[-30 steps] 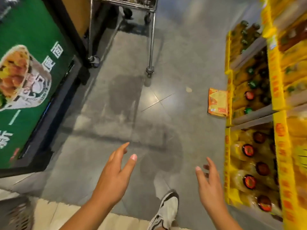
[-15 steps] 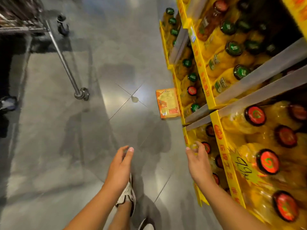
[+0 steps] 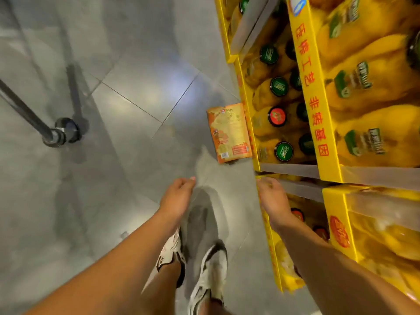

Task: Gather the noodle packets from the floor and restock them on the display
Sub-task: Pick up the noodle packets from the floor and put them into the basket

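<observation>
The yellow shelving (image 3: 313, 92) fills the whole right side, its tiers packed with bottles of golden oil (image 3: 372, 123) lying cap-outward, so green and red lids face the aisle behind low yellow lips that keep them from rolling off. The grey tiled floor (image 3: 127, 83) takes up the rest, glossy under the lights. On it, flat and face up, lies one orange noodle packet (image 3: 229, 133), its long right edge pressed against the foot of the bottom shelf, which suggests it slid or dropped there; it belongs on a display that is not in view. To the left a dark cart leg slants down to its caster wheel (image 3: 66, 133), well apart from the packet and not blocking the way. Two white sneakers (image 3: 209, 276) point toward the packet. Both arms reach forward and low, likely readying for the pickup: the left hand (image 3: 177, 196) hangs with fingers loosely curled and holding nothing, short of the packet, while the right hand (image 3: 271, 196) is also loosely curled and empty, just in front of the shelf's lower lip. Nothing lies between the hands and the packet, though the shelf edge crowds its right side, so a grasp from the left or near end looks easier.
</observation>
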`<action>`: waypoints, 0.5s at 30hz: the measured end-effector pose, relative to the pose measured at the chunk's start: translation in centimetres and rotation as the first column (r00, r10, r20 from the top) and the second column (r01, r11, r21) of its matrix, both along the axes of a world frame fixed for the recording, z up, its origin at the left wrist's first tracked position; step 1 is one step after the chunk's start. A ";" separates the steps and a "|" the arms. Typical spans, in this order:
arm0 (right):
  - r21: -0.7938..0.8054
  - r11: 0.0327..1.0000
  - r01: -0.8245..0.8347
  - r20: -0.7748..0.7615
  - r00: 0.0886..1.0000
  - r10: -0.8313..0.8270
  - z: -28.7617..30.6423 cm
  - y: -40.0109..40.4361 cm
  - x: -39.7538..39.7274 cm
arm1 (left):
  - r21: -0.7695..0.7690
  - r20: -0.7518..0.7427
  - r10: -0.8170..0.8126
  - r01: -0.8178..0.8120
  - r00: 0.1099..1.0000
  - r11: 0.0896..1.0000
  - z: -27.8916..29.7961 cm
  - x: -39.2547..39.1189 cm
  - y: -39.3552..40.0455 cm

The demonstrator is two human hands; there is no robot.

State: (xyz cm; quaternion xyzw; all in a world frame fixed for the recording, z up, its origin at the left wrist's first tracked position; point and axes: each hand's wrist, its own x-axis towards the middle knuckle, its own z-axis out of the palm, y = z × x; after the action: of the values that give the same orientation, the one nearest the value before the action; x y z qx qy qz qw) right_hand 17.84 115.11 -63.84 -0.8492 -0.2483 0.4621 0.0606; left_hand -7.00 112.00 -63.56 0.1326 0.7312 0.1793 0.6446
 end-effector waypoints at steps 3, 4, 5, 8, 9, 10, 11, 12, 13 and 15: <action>-0.019 1.000 -0.014 -0.029 0.999 0.013 -1.4 3.6 -1.0 | -0.034 0.059 0.045 -0.043 0.997 0.999 -2.8 1.7 3.3; -0.013 1.000 -0.018 -0.039 0.999 0.018 -2.3 4.9 -1.2 | -0.049 0.072 0.062 -0.059 0.995 0.997 -4.1 2.5 4.4; -0.015 0.999 -0.030 -0.040 0.999 0.029 -3.5 6.3 -1.3 | -0.052 0.090 0.069 -0.065 0.994 0.997 -5.3 3.4 5.6; -0.014 0.998 -0.067 -0.033 0.997 0.066 -8.5 10.1 -1.1 | -0.065 0.114 0.113 -0.106 0.987 0.992 -10.2 6.1 9.1; -0.012 0.995 -0.099 -0.033 0.995 0.098 -10.1 11.5 -1.0 | -0.086 0.113 0.118 -0.108 0.987 0.990 -11.8 7.0 10.3; -0.005 0.990 -0.138 -0.020 0.990 0.138 -11.8 12.8 -0.7 | -0.099 0.109 0.107 -0.096 0.988 0.990 -13.5 7.7 11.5; -0.003 0.986 -0.169 0.001 0.986 0.169 -13.5 14.0 -0.4 | -0.104 0.106 0.103 -0.092 0.989 0.990 -15.1 8.4 12.7; -0.013 0.983 -0.185 0.015 0.983 0.185 -15.5 14.9 0.0 | -0.119 0.113 0.088 -0.074 0.990 0.990 -17.2 9.0 13.5; -0.040 0.979 -0.200 0.026 0.979 0.201 -17.0 15.6 0.2 | -0.144 0.109 0.066 -0.050 0.992 0.988 -19.1 9.5 14.1; -0.088 0.968 -0.234 0.051 0.970 0.239 -19.4 16.3 0.6 | -0.177 0.077 0.049 -0.034 0.996 0.984 -23.3 10.1 14.1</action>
State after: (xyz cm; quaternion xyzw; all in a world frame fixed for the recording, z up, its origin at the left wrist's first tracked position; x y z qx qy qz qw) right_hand 18.47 131.40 -83.25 -0.8290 -0.3306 0.4496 -0.0374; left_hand 3.14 126.13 -86.83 0.0525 0.7202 0.1327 0.6789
